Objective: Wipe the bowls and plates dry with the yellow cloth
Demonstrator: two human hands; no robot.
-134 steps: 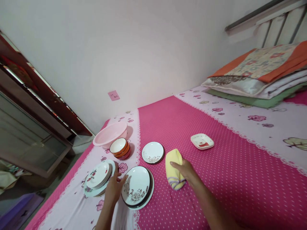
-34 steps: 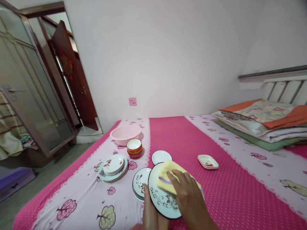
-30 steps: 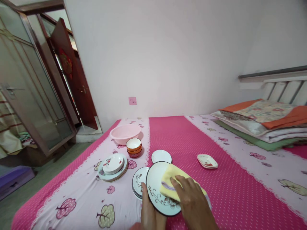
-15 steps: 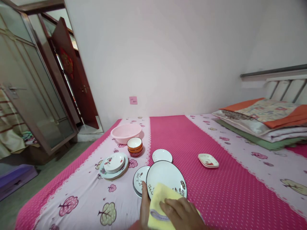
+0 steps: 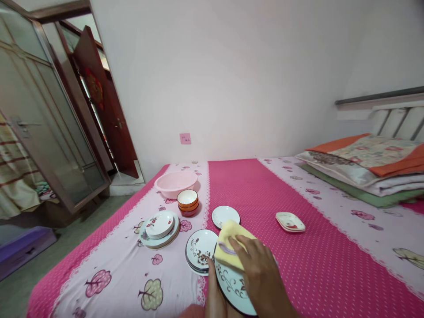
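A white plate [image 5: 232, 282] with a dark rim and brown floral print is tilted up in front of me. My left hand [image 5: 215, 291] grips its left edge, thumb along the rim. Over the plate's upper part lies a folded yellow cloth [image 5: 231, 230], pressed there by my right hand [image 5: 260, 269], which partly hides the plate's right side. Just left of it rests a stack of matching plates [image 5: 200, 247], and behind it lies a small dark-rimmed plate [image 5: 225, 215].
A pink basin [image 5: 175, 185] stands at the back left, with stacked orange and red bowls [image 5: 188, 204] before it. Floral plates [image 5: 159, 227] are piled to the left, square dishes [image 5: 290, 221] lie on the right. Folded bedding [image 5: 364, 168] sits at the far right on the bed [image 5: 245, 181].
The cloth and my right hand have moved up from the plate's lower part to its top. The held plate has come lower and nearer, showing more of its printed lower side.
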